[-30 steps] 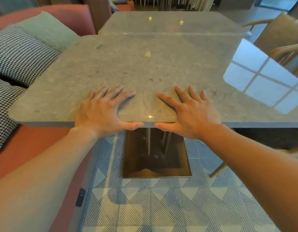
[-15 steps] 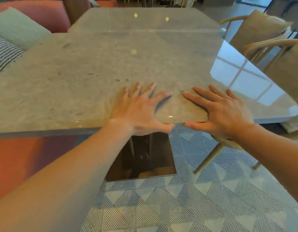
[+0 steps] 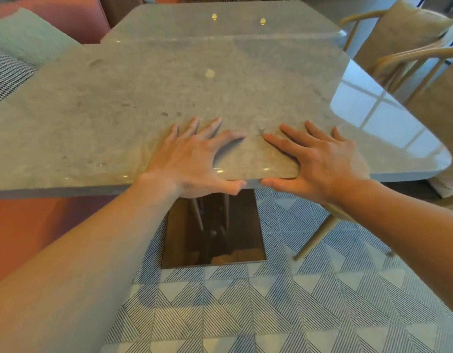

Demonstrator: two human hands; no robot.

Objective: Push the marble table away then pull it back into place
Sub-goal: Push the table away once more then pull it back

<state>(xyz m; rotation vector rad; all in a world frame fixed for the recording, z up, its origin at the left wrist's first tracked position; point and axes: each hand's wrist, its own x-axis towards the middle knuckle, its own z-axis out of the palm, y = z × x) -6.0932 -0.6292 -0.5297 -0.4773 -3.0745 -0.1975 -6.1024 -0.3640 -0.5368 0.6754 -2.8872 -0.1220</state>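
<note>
Head-worn camera looks forward and down, close above the marble table (image 3: pixel 220 85).

Bare forearms entered from 7 and 4 o'clock, and the left hand (image 3: pixel 192 161) and right hand (image 3: pixel 322 164) lay palm-down side by side, fingers splayed straight toward 12 o'clock, thumb tips nearly touching.

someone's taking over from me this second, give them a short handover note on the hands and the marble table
Left hand: fingers spread flat on the grey polished marble table, thumb along its near edge.
Right hand: the same, close beside it, thumbs apart.
Table: in front of the person, with a second grey table just past its far edge.
Done: both hands set. This view does not show whether the push has happened.
Left: push away if not done, then pull back into place.
</note>
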